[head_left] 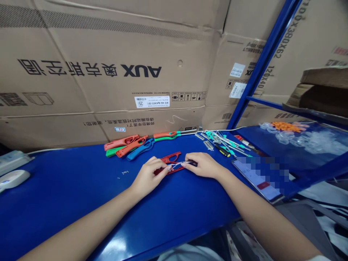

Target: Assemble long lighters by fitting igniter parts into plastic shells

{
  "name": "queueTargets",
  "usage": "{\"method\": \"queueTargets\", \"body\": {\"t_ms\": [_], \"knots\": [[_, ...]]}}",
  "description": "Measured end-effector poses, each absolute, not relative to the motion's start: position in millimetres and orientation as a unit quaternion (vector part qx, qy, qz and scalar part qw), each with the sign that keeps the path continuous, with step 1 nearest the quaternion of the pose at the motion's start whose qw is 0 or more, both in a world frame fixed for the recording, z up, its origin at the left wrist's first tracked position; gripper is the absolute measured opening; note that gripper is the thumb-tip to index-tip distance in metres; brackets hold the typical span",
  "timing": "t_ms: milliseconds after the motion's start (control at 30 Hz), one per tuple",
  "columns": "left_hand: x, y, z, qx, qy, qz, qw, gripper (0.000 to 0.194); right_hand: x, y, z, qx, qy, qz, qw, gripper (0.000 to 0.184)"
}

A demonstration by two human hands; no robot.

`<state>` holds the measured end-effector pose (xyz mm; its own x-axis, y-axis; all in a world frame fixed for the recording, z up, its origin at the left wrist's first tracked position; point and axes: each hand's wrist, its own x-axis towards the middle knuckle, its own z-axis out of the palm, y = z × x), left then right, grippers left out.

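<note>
Two red lighter handle halves (174,157) lie on the blue table between my hands. My left hand (148,176) is closed in a pinch, thumb and forefinger at the end of thin pale wires (176,165); its fingers cover part of the lower red half. A small black cylinder-like part (192,163) shows at the fingers of my right hand (204,165), which is closed on it, and the wires run from its side across to my left fingertips. How the wires join the part is too small to tell.
Assembled utility lighters (141,148) lie along the back by the cardboard wall. Metal lighter tubes with teal pieces (231,142) and a black-yellow screwdriver (222,150) are at right, near a tablet (258,179). Small screws (124,173) lie left. A blue shelf post (254,78) rises at right.
</note>
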<state>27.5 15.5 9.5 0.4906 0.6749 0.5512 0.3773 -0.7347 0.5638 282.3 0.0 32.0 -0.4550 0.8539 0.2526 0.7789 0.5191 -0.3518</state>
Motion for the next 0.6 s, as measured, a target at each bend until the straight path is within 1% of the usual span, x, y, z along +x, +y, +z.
{"method": "queueTargets", "body": {"t_ms": [167,300,433,600], "knots": [[28.0,18.0,6.0,0.847,0.315,0.394,0.166,0.020,280.4,1.1,28.9,-0.473,-0.852,0.093,0.203,0.033],[28.1,18.2,5.5,0.857,0.313,0.381,0.149,0.022,281.4,1.2,27.3,-0.477,-0.851,0.100,0.196,0.033],[26.9,16.0,7.2,0.870,0.287,0.368,0.161,0.020,283.8,0.3,28.0,-0.490,-0.841,0.111,0.199,0.022],[27.2,14.1,7.4,0.900,0.249,0.327,0.144,0.021,282.4,-0.5,29.0,-0.477,-0.851,0.115,0.188,0.017]]}}
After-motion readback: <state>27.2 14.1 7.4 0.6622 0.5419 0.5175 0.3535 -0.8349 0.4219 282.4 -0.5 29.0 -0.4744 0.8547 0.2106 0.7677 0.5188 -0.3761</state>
